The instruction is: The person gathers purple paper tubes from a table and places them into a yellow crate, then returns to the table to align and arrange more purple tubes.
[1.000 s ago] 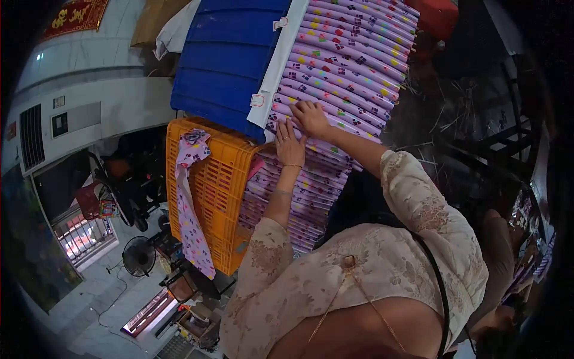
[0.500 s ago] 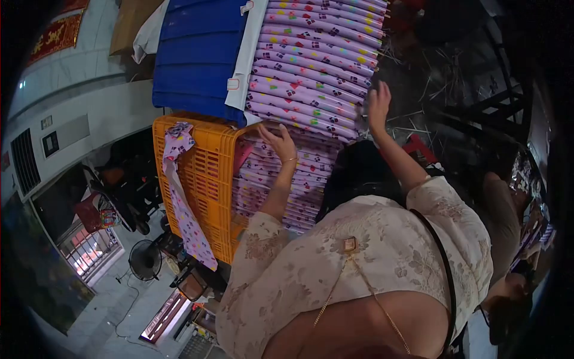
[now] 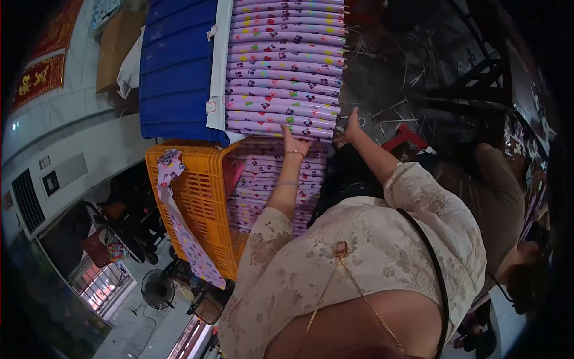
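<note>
A row of purple patterned rolls (image 3: 281,90) lies closely packed beside a blue ribbed bin wall (image 3: 176,72). My left hand (image 3: 296,142) is at the nearest roll, its thumb over the printed surface and its other fingers mostly hidden below the edge. By the right-hand ends of the rolls is my right hand (image 3: 351,128), seen side-on with fingers stretched out. Whether it presses on the roll ends is hard to see. Below the row, more purple patterned pieces (image 3: 272,194) are stacked in an orange slatted crate (image 3: 194,194).
A patterned strip (image 3: 191,239) hangs over the crate's side. White scraps (image 3: 412,66) litter the dark floor at right, near a red object (image 3: 403,139). Another person's leg (image 3: 481,185) is at far right. A black fan (image 3: 158,289) stands at lower left.
My left hand has moved up and right onto the nearest roll. My right hand has come down and left to the roll ends. The view has shifted, moving the bins leftward.
</note>
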Motion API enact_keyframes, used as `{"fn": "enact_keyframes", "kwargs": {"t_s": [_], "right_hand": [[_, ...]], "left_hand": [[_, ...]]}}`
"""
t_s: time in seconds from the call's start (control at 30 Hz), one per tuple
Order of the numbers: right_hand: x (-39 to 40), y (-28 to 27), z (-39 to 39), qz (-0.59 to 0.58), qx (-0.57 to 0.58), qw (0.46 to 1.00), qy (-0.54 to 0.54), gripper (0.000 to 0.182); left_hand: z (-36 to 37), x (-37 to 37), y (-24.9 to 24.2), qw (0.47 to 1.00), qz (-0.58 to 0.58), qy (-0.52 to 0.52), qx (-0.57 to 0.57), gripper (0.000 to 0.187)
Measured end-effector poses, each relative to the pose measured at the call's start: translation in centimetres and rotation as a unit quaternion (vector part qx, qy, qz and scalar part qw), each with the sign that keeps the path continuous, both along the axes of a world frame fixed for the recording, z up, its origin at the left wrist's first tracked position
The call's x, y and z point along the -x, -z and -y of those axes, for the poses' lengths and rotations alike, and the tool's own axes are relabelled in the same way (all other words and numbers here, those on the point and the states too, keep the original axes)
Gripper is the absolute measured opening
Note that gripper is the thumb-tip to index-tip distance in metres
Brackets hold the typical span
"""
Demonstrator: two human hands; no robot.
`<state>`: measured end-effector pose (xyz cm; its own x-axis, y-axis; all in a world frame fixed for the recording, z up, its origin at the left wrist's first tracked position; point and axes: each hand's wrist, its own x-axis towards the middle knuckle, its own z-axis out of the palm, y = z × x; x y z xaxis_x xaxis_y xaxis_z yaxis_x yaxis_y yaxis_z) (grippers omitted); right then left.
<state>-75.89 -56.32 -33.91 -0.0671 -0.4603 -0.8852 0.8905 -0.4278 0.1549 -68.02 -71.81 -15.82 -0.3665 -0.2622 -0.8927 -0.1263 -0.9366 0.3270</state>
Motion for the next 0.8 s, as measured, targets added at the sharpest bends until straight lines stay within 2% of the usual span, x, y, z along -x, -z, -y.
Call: {"fn": "enact_keyframes", "kwargs": {"t_s": [0.03, 0.07, 0.1, 0.13, 0.17, 0.23, 0.27, 0.33, 0.4, 0.47, 0.5, 0.53, 0.57, 0.6, 0.63, 0.7, 0.73, 0.77, 0.8], "right_hand": [[0.4, 4.4, 1.4, -0.05, -0.06, 0.996, -0.047, 0.094], [1.1, 6.2, 1.1, -0.054, -0.028, 0.996, -0.06, 0.096], [2.3, 2.4, 1.6, -0.059, -0.025, 0.996, -0.065, 0.096], [3.9, -5.3, 2.7, -0.063, -0.023, 0.995, -0.068, 0.096], [4.9, -13.2, 3.8, -0.136, 0.012, 0.984, -0.119, 0.095], [4.6, -9.5, 5.4, -0.107, -0.055, 0.989, -0.091, 0.083], [3.9, -6.5, 5.3, -0.109, 0.018, 0.992, -0.06, 0.085], [5.5, -11.8, 3.2, -0.062, -0.014, 0.997, -0.039, 0.09], [6.8, -12.3, 2.2, -0.076, -0.006, 0.997, 0.017, 0.094], [8.9, -11.4, 2.7, -0.063, -0.138, 0.988, 0.04, 0.095], [10.1, -16.1, 2.5, -0.078, -0.085, 0.991, 0.071, 0.093], [9.4, -8.8, 4.7, -0.077, -0.082, 0.991, 0.079, 0.093], [9.3, -2.1, 8.1, -0.161, -0.061, 0.984, -0.037, 0.092], [9.6, -4.1, 7.5, -0.148, -0.047, 0.987, -0.049, 0.091], [9.2, -2.4, 7.6, -0.145, -0.046, 0.987, -0.041, 0.091], [8.7, 0.4, 7.2, -0.097, 0.047, 0.993, 0.049, 0.09], [9.3, -7.9, 4.6, -0.092, -0.011, 0.989, 0.113, 0.088], [8.9, -7.2, 4.3, -0.091, -0.01, 0.988, 0.121, 0.088], [7.9, -5.6, 3.8, -0.085, -0.097, 0.983, 0.13, 0.084]], "left_hand": [[0.1, -0.3, 0.2, 1.0, 0.004, -0.001, -0.002, 0.093], [0.2, -0.4, 0.7, 1.0, 0.005, -0.001, -0.002, 0.093], [0.2, -0.4, 0.5, 1.0, 0.004, 0.013, 0.005, 0.094], [0.2, -0.5, 0.4, 1.0, 0.009, 0.008, 0.012, 0.092], [0.1, -0.3, 0.5, 1.0, 0.01, 0.003, 0.017, 0.091], [0.2, -0.2, 0.3, 1.0, 0.02, 0.011, 0.01, 0.085], [0.3, -0.3, -0.1, 1.0, 0.017, 0.022, 0.007, 0.083], [0.2, -0.6, -0.3, 0.999, -0.002, 0.03, 0.027, 0.079], [1.0, -2.1, 0.7, 0.998, -0.027, 0.047, 0.028, 0.08], [1.6, -2.9, 0.1, 0.995, 0.054, 0.084, 0.023, 0.075], [2.2, -3.8, 1.0, 0.994, 0.103, 0.047, 0.0, 0.078], [2.2, -4.2, 0.6, 0.992, 0.104, 0.074, 0.021, 0.078], [2.0, -4.6, 0.3, 0.989, 0.103, 0.101, 0.041, 0.078], [2.1, -5.5, 0.8, 0.985, 0.107, 0.124, 0.058, 0.066], [1.9, -6.2, 0.6, 0.978, 0.106, 0.169, 0.064, 0.062], [1.8, -8.1, 0.6, 0.962, 0.115, 0.238, 0.069, 0.048], [4.3, -11.7, 4.4, 0.971, -0.016, 0.221, -0.092, 0.043], [6.6, -14.6, 7.7, 0.937, -0.143, 0.194, -0.253, 0.038], [4.4, -13.4, 5.5, 0.97, 0.088, 0.177, -0.139, 0.027]]}}
